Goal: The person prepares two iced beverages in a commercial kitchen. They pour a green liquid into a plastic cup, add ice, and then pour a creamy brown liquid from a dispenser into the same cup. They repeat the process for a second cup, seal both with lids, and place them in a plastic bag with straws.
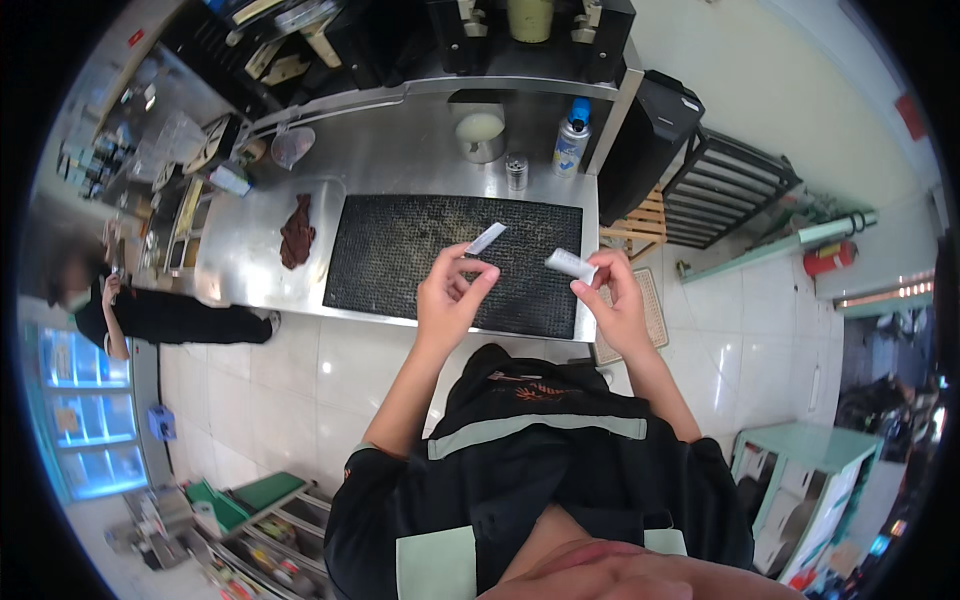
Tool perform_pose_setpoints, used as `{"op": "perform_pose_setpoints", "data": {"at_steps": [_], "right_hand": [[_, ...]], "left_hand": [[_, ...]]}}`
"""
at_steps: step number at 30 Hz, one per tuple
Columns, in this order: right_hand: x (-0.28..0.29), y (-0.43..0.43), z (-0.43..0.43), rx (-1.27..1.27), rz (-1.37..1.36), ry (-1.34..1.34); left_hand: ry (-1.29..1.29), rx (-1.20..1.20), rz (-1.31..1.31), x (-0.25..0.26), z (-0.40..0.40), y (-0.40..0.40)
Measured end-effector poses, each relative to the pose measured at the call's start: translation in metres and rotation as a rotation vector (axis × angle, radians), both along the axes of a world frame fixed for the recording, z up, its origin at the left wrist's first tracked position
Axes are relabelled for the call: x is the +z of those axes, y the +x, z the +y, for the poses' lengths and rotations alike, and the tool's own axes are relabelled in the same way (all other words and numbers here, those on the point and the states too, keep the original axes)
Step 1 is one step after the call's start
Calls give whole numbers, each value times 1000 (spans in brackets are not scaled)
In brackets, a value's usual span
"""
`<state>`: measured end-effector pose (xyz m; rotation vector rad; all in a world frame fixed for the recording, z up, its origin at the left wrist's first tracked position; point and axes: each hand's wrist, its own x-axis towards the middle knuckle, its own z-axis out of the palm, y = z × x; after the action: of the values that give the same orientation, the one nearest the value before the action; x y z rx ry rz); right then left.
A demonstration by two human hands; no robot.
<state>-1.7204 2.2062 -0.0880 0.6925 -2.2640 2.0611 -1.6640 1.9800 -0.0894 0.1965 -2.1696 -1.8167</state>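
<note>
Both my hands are raised above a black rubber mat (pixel 390 255) on a steel counter. At the fingertips of my left hand (pixel 452 296) is a narrow white paper strip or label (pixel 487 238), against the index finger; the thumb stands apart from it. My right hand (pixel 615 300) pinches a white, partly rolled paper piece (pixel 568 264) between thumb and fingers. The two pieces are apart. A brown cloth (pixel 298 234) lies crumpled on the counter left of the mat.
Behind the mat stand a metal cup (pixel 481 137), a small metal shaker (pixel 517 172) and a blue-capped spray can (pixel 571 142). A clear measuring cup (pixel 293 145) stands further left. A co-worker in black (pixel 172 313) is at the counter's left end. A shelf post (pixel 615 112) rises at the right.
</note>
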Motion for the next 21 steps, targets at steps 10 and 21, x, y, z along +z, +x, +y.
{"op": "perform_pose_setpoints", "data": {"at_steps": [10, 21], "right_hand": [[30, 14, -32, 75, 102, -81], [18, 11, 2, -265, 439, 65]], "left_hand": [[-85, -377, 94, 29, 9, -13], [65, -630, 37, 25, 45, -46]]}}
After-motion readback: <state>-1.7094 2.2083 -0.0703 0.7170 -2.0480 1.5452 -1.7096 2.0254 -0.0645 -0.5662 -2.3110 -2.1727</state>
